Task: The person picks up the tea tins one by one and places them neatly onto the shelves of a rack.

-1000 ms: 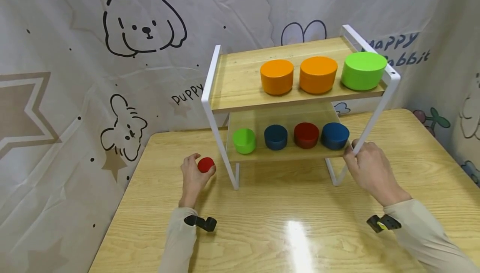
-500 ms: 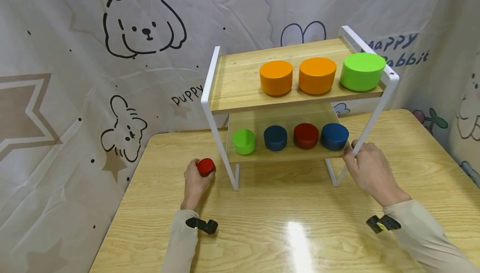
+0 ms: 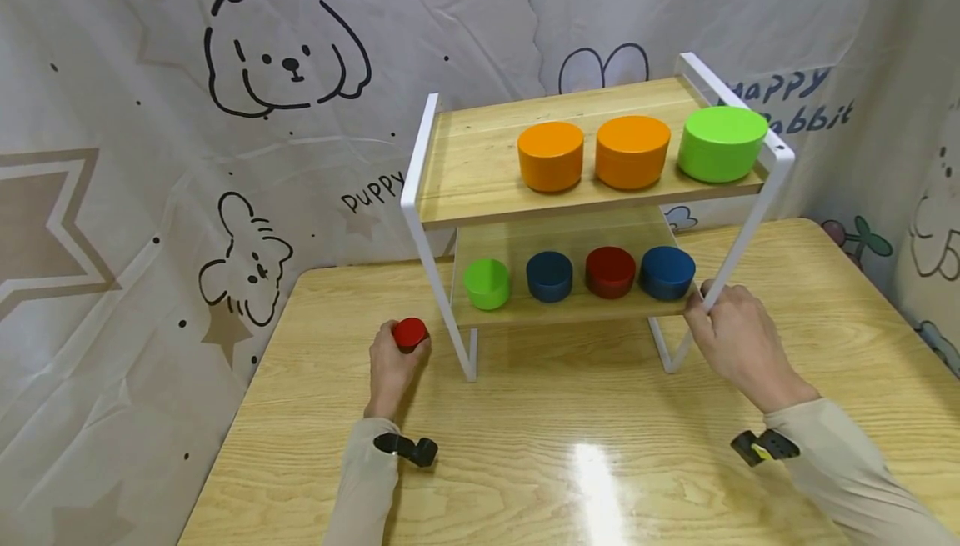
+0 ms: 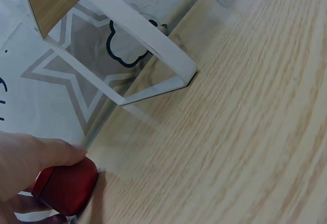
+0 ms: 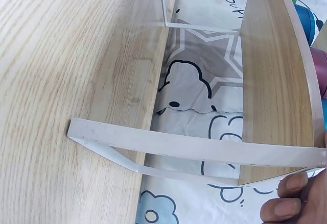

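My left hand (image 3: 392, 369) holds a small round red tin (image 3: 409, 334) on the table, left of the shelf's near left leg. In the left wrist view, thumb and fingers are around the red tin (image 4: 69, 185), whose side sits at the wood surface. My right hand (image 3: 746, 348) grips the white frame of the two-tier shelf (image 3: 480, 212) at its right side, level with the lower board. Curled fingertips (image 5: 287, 207) show by the white frame (image 5: 204, 146) in the right wrist view; the rest of that hand is mostly cut off.
On the top board stand two orange tins (image 3: 551, 156) (image 3: 632, 152) and a green tin (image 3: 722, 144). A smaller green tin (image 3: 487, 284), two blue tins (image 3: 550, 277) (image 3: 667, 273) and a dark red tin (image 3: 611, 272) line the lower board. A printed cloth (image 3: 300, 171) hangs behind the table (image 3: 525, 463).
My left hand has shifted slightly right and toward me, and its grip on the red tin has turned a little, showing more of the tin's side. My right hand stays on the shelf.
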### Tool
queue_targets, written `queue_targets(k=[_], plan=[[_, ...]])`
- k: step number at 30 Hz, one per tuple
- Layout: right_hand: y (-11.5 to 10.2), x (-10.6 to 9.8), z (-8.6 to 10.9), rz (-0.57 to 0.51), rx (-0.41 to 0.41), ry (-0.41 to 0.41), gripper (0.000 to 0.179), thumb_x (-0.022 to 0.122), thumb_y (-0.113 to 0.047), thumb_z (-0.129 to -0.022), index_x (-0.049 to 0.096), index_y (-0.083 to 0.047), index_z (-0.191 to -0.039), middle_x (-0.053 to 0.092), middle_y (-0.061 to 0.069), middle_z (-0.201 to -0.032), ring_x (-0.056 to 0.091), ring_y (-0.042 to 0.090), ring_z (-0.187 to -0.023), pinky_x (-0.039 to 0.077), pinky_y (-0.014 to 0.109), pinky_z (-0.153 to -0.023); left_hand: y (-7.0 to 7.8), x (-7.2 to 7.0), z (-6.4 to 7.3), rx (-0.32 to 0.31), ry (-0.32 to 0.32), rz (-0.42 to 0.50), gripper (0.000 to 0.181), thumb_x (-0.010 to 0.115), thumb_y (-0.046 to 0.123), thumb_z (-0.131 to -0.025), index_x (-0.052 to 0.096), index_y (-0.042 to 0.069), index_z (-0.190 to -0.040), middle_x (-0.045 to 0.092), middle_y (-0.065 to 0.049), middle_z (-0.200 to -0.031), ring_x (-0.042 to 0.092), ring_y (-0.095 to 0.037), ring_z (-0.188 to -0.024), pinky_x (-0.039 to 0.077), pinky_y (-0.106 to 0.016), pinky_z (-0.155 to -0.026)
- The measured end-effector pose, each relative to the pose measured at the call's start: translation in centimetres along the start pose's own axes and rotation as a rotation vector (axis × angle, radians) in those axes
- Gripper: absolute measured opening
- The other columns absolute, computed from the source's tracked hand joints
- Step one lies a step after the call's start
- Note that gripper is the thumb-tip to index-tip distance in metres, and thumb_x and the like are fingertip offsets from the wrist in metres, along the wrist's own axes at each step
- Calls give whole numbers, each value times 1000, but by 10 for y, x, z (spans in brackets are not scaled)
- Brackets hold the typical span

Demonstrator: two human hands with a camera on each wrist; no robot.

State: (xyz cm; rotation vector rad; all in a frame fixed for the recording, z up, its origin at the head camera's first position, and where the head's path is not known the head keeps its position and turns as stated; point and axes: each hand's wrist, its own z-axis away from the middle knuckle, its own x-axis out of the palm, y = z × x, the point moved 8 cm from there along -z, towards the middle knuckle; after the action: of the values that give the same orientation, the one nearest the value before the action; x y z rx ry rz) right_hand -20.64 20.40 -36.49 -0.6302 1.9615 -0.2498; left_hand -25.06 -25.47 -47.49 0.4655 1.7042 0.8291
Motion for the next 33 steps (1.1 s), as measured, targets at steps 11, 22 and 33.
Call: queue_targets(k=[11,22,33], plan=[[1,1,0,-10,9,-9,36,40,-18,-98,46,-12,-64,40,2,-57,42,25,-60,29,34,-54,3,-8,2,-19,54,23,58,76,17,-78,48,-7,-122,60,-31,-113,62,-41,-102,51,-49,-84],[2,2,0,-11,17,-16,35,40,-18,-98,46,-12,-65,40,3,-58,42,25,-61,29,34,-54,37,-32,10,106,115,85,55,79,19,-77,54,-7,-118,64,-23,-109,62,-34,-94,53,-43,-76],[1,3,0,-13,7,-24,35,39,-17,-98,50,-11,-66,43,1,-58,43,25,-61,30,34,-54,77,-71,24,248,236,159,56,82,25,-75,60,-5,-116,66,-21,-106,61,-33,-91,50,-47,-80]])
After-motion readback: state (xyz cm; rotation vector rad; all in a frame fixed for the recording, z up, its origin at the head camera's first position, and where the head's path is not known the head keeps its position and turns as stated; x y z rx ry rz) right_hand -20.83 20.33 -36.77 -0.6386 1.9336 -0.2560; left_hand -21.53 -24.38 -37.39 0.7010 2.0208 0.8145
